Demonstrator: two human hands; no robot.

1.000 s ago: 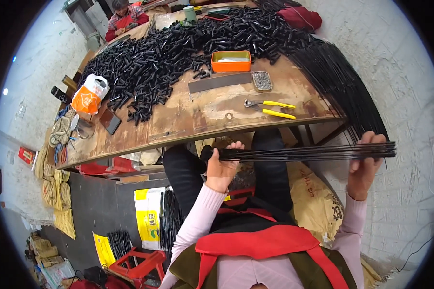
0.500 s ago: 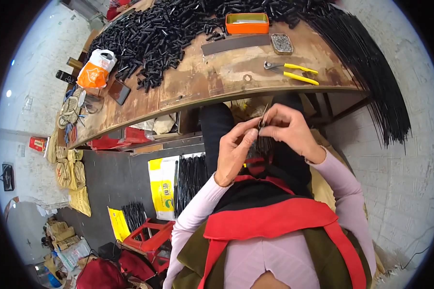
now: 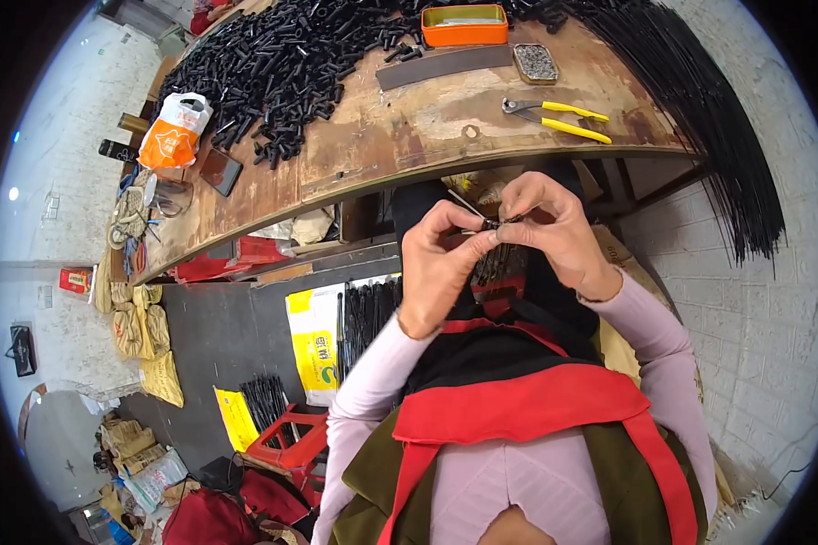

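My left hand (image 3: 443,261) and my right hand (image 3: 553,238) meet in front of the table edge, above my lap, fingers of both pinched together. Between their fingertips is a small dark piece (image 3: 490,224), mostly covered, so its exact kind is unclear. A thin, pale rod (image 3: 464,203) slants up and left from my left fingers. Below the hands, a cluster of thin dark strands (image 3: 500,265) shows over my lap, partly hidden. On the table beyond lie pliers with yellow handles (image 3: 568,121), jaws pointing left.
Black tubular pieces (image 3: 273,73) are heaped across the far left of the wooden table (image 3: 382,136). An orange tin (image 3: 464,34), a dark flat strip (image 3: 445,66) and a small box of metal bits (image 3: 535,64) sit behind the pliers. Long black rods (image 3: 700,109) overhang the right end.
Both hands have risen slightly and turned, the left wrist more upright. The rod now slants left instead of pointing up from between the hands. The whole view has shifted a little.
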